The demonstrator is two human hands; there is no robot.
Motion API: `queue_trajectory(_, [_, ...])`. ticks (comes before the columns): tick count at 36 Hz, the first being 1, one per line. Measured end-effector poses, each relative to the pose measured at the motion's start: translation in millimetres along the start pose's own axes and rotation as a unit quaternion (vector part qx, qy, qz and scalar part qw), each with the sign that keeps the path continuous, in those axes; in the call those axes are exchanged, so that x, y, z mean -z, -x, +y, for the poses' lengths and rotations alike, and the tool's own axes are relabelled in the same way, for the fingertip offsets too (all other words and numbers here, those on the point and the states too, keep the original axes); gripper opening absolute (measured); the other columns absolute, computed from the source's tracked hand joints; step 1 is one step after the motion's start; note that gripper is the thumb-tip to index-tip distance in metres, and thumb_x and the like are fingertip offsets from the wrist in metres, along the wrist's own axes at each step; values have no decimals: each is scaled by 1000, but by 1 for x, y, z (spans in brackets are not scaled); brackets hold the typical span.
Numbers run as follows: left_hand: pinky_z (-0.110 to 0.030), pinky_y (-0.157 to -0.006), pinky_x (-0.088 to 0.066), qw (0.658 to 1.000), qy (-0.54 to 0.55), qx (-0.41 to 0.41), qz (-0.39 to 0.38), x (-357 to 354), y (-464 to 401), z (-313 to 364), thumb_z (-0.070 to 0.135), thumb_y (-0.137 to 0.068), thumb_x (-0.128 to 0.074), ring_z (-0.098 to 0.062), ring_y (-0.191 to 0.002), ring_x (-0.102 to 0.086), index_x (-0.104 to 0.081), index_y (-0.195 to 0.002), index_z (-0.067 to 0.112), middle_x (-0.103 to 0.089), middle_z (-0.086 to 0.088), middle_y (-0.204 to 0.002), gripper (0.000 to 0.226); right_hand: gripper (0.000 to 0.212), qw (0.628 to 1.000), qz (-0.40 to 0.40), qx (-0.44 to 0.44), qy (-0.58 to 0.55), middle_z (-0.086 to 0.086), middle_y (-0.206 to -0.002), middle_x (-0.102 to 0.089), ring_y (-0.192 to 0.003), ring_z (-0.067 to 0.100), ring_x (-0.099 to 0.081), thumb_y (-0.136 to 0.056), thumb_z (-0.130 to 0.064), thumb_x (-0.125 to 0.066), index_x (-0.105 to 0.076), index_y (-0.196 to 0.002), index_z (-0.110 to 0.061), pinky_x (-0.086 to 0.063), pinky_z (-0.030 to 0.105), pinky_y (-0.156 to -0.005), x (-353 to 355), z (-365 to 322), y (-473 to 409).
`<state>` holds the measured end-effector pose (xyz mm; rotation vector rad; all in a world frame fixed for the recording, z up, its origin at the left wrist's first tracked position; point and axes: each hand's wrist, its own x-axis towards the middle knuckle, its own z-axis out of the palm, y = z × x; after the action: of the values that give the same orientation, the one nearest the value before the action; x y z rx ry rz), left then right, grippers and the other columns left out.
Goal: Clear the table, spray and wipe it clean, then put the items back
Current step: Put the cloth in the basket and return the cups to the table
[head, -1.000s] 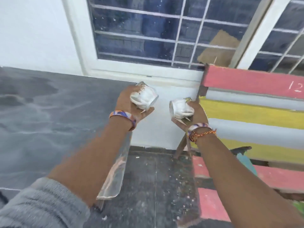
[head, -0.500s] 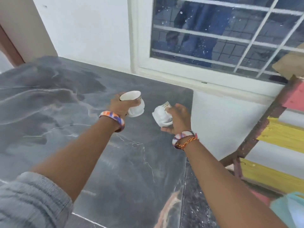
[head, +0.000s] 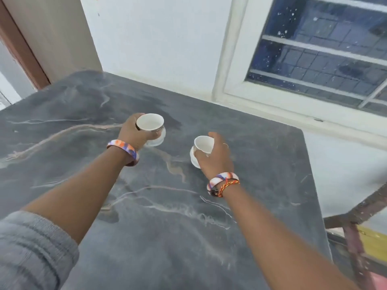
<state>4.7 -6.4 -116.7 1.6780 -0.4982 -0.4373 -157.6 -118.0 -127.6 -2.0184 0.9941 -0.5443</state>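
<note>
Two white cups, each with a white saucer under it, are over the dark grey marbled table (head: 167, 227). My left hand (head: 132, 132) grips the left cup (head: 149, 122) upright together with its saucer (head: 157, 139), low over the table's far middle. My right hand (head: 215, 158) grips the right cup (head: 204, 144), tilted slightly left, with its saucer (head: 193, 159) partly hidden beneath the hand. Whether either saucer touches the tabletop cannot be told. Both cups look empty inside.
The table stands against a white wall with a barred window (head: 314, 59) at the back right. A painted wooden bench (head: 356, 237) with yellow and red slats stands just past the table's right edge. A brown door frame (head: 23, 55) is at the far left.
Both hands carried the cups from beside the bench leftward over the table and lowered them. The cups turned from lying sideways to mouth-up. The view swung left and down.
</note>
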Motion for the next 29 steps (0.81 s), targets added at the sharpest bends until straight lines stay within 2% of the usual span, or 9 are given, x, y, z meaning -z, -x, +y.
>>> queue_trajectory(3, [-2,-53,-45,1000,-10,-3,12,39,-40,-10,15,-53,-79,-16,-89,-53,-52,-120,7,-58,-3,-100,73,49,999,23,-26,11,8,-123,-51,-113,27,-49,-84,-27,-61,-43,-129,-21,-44,35,-92,-39,-28,-18])
queue_trajectory(6, [-19,-72,-44,999,-40,-7,8,80,-81,-20,9,-61,-80,-17,-93,-52,-51,-123,4,-56,-5,-104,69,45,998,43,-38,21,7,-121,-51,-108,26,-53,-84,-28,-62,-45,-124,-20,-45,33,-88,-86,-60,-41])
queue_trajectory(8, [-25,-79,-39,998,-59,-6,12,105,-104,-25,4,-69,-77,-17,-93,-51,-50,-123,4,-55,-5,-104,60,43,997,66,-48,16,6,-121,-52,-107,25,-54,-82,-28,-64,-47,-121,-21,-44,31,-86,-116,-79,-57])
queue_trajectory(15, [-29,-86,-41,995,-97,9,4,173,-169,-41,5,-69,-77,-19,-98,-51,-49,-125,6,-55,-6,-110,63,47,993,91,-69,-13,5,-128,-49,-115,25,-50,-81,-26,-65,-46,-124,-19,-45,35,-87,-201,-127,-97])
queue_trajectory(18, [-31,-88,-42,997,-80,12,2,186,-192,-47,18,-56,-80,-19,-99,-51,-50,-123,8,-55,-6,-111,74,56,994,91,-41,-52,5,-130,-45,-114,23,-49,-78,-26,-70,-43,-127,-17,-44,29,-85,-223,-140,-108])
queue_trajectory(20, [-30,-87,-42,997,-81,6,3,191,-205,-49,24,-51,-74,-20,-99,-52,-50,-123,8,-55,-7,-111,77,66,993,71,-22,-88,6,-130,-42,-115,21,-47,-73,-17,-73,-40,-129,-13,-42,26,-90,-234,-143,-112])
queue_trajectory(24, [-35,-93,-46,996,-91,-3,12,197,-229,-56,30,-52,-73,-26,-104,-54,-49,-124,9,-56,-16,-123,79,93,995,-8,2,-104,3,-142,-33,-130,20,-37,-64,-7,-69,-20,-142,-18,-37,39,-108,-255,-140,-113])
queue_trajectory(27, [-30,-92,-43,995,-94,-16,15,199,-246,-61,36,-53,-70,-25,-105,-53,-46,-128,11,-53,-16,-127,82,88,995,-19,2,-93,2,-146,-32,-134,21,-34,-73,6,-60,-16,-144,-21,-29,37,-113,-265,-142,-124])
queue_trajectory(29, [-31,-97,-42,993,-109,-28,23,200,-260,-64,38,-57,-71,-26,-110,-53,-43,-131,13,-49,-17,-130,82,79,996,1,9,-86,3,-143,-38,-131,21,-39,-78,8,-56,-21,-143,-21,-32,37,-111,-271,-147,-136])
